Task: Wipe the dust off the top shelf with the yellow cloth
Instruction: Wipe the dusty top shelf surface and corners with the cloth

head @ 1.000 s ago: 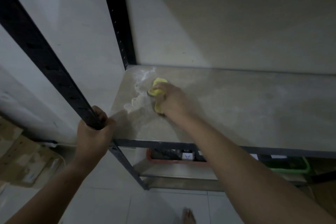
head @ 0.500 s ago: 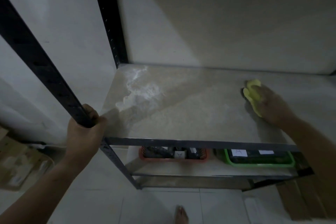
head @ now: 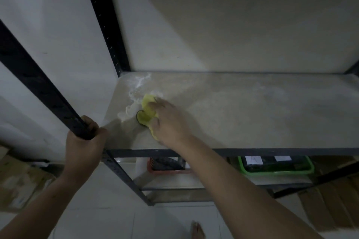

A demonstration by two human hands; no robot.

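Note:
The top shelf (head: 242, 114) is a pale board in a black metal frame. A streak of white dust (head: 134, 99) runs along its left side. My right hand (head: 169, 122) presses the bunched yellow cloth (head: 146, 111) onto the board right beside that dust, with its fingers curled over the cloth. Most of the cloth is hidden under the hand. My left hand (head: 83, 141) grips the black front-left post (head: 38, 87) of the rack at shelf height.
On the lower shelf stand a red basket (head: 167, 167) and a green basket (head: 275, 167) with white labels. Cardboard boxes (head: 17, 182) lie on the floor at the left, more cardboard (head: 334, 202) at the right. The wall stands close behind the shelf. A foot (head: 197, 230) shows below.
My right hand swept the cloth from the dusty left side to the right end of the shelf, then back left to the dust. My left hand kept its grip on the post.

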